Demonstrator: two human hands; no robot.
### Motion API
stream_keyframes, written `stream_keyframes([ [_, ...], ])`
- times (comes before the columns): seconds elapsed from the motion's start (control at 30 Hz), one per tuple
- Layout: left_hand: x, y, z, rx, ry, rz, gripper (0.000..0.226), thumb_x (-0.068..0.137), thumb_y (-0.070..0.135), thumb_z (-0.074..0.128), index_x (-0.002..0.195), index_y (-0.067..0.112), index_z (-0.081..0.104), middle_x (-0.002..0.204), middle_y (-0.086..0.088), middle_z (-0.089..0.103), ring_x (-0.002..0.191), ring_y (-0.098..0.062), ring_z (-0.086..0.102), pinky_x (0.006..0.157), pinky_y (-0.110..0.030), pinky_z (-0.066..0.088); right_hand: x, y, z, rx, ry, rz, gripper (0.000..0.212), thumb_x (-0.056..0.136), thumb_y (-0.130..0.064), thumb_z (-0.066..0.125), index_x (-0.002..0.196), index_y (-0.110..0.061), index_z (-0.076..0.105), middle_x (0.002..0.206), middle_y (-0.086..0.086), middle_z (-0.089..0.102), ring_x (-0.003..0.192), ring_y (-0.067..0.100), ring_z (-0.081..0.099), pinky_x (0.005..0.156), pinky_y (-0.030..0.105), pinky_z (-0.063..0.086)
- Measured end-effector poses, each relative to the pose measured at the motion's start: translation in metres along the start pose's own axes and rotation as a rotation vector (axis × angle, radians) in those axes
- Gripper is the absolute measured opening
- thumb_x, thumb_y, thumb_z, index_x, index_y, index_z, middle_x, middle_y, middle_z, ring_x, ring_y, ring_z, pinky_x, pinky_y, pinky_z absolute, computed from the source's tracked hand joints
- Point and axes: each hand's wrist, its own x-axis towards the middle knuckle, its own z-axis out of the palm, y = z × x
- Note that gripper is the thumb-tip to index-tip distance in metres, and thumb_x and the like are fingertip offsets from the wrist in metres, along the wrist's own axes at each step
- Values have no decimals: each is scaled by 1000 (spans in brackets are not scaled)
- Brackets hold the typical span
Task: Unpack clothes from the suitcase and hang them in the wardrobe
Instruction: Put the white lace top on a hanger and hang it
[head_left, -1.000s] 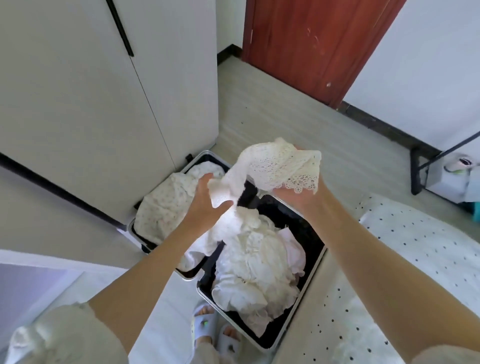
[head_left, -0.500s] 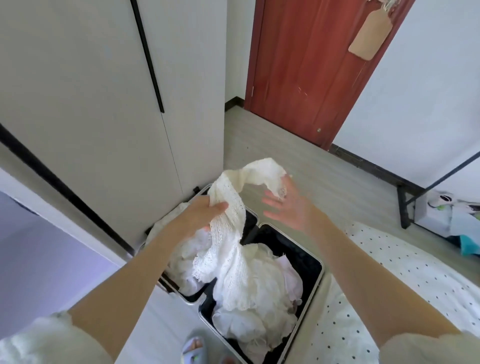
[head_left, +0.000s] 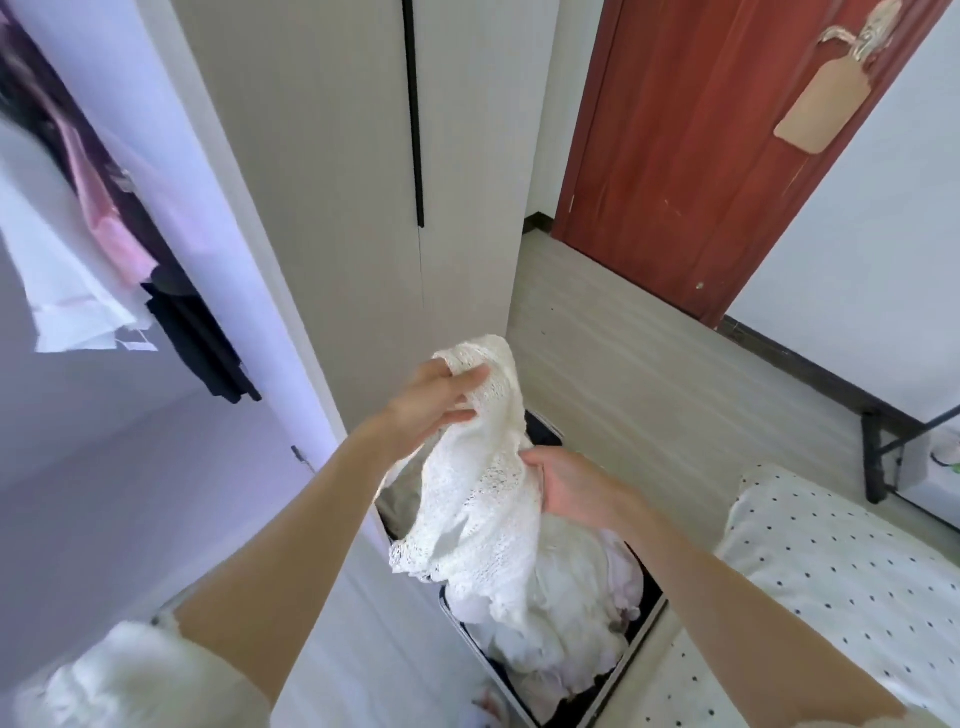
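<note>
Closest to me, my two bare forearms reach forward from white fluffy sleeves (head_left: 130, 675). Below them lies the open black suitcase with a silver rim (head_left: 641, 636), on the floor and heaped with crumpled white clothes (head_left: 561, 623). My right hand (head_left: 574, 491) grips the white open-knit lace garment (head_left: 478, 499) at its middle, fingers curled into the fabric. My left hand (head_left: 431, 402) is higher, pinching the garment's top edge between thumb and fingers, so the knit hangs down from it over the suitcase, its scalloped hem loose above the pile. To my right is a white bedspread with small black dots (head_left: 831, 571). To my left the pale wardrobe (head_left: 332, 218) stands with one door open; inside hang blurred white, pink and black clothes (head_left: 104, 260). Farther off are pale striped flooring (head_left: 649, 364), a reddish-brown wooden door (head_left: 701, 156) with a tan tag (head_left: 821, 98) on its handle, and a white wall (head_left: 883, 234).
</note>
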Motion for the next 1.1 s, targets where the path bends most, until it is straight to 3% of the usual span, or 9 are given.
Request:
stream_keyframes([
  [0.1, -38, -32, -28, 115, -93, -71, 65, 73, 53, 72, 121, 14, 54, 117, 6, 58, 114, -16, 53, 106, -42, 38, -16, -15, 30, 131, -29, -61, 38, 101, -21, 33, 128, 1, 49, 106, 13, 62, 88, 25, 64, 70, 20, 55],
  [0.2, -88, -55, -59, 186, -83, -153, 91, 60, 65, 73, 133, 20, 42, 129, 11, 46, 129, -14, 40, 112, -45, 30, -27, -28, 67, 213, -118, -94, 32, 99, -20, 35, 110, -5, 61, 96, 6, 71, 89, 17, 69, 81, 29, 50],
  [0.33, -151, -79, -103, 197, -186, -272, 100, 52, 70, 74, 138, 37, 34, 143, 18, 38, 135, -8, 32, 112, -46, 28, -37, -50, 126, 226, -150, -81, 34, 100, -25, 36, 74, -10, 52, 61, 2, 61, 57, 13, 64, 64, 29, 46],
  [0.47, -213, -94, -147, 103, -135, -346, 66, 71, 48, 74, 127, 25, 50, 129, 7, 58, 115, -14, 57, 104, -42, 42, -41, -63, 196, 211, -179, -125, 36, 102, -22, 33, 79, -6, 55, 66, 8, 66, 64, 19, 68, 71, 36, 47],
  [0.63, -291, -78, -192, -199, 209, -119, 30, 83, 19, 64, 107, 4, 64, 104, -11, 70, 88, -21, 70, 68, -28, 57, -38, -81, 286, 109, -140, -134, 40, 103, -31, 32, 99, -1, 57, 99, 17, 65, 96, 30, 62, 92, 41, 47],
  [0.77, -338, -47, -226, -339, 415, -42, 18, 94, 12, 50, 99, 1, 64, 82, -8, 71, 65, -15, 69, 56, -24, 56, -34, -84, 338, -255, -38, -227, 31, 97, -29, 43, 100, -2, 60, 90, 11, 54, 82, 23, 56, 76, 30, 44],
  [0.9, -372, -15, -253, -650, 597, 134, 19, 97, 8, 42, 85, 7, 57, 62, -3, 65, 49, -11, 62, 48, -22, 55, -54, -84, 385, -539, -220, -321, 10, 92, -16, 54, 100, -18, 61, 93, -2, 57, 83, 11, 55, 73, 27, 43],
  [1.0, -382, 7, -266, -706, 630, 202, 24, 99, 11, 39, 78, 8, 51, 65, -4, 59, 50, -13, 58, 50, -23, 54, -53, -85, 410, -700, -472, -270, 51, 87, -21, 65, 134, -24, 46, 133, -10, 48, 119, 10, 45, 106, 38, 31],
  [1.1, -387, 30, -278, -690, 678, 239, 27, 99, 10, 39, 75, 6, 50, 49, -5, 55, 38, -14, 57, 48, -23, 54, -38, -85, 445, -742, -612, -299, 58, 81, -38, 70, 132, -29, 45, 135, -13, 48, 123, 9, 46, 110, 41, 32],
])
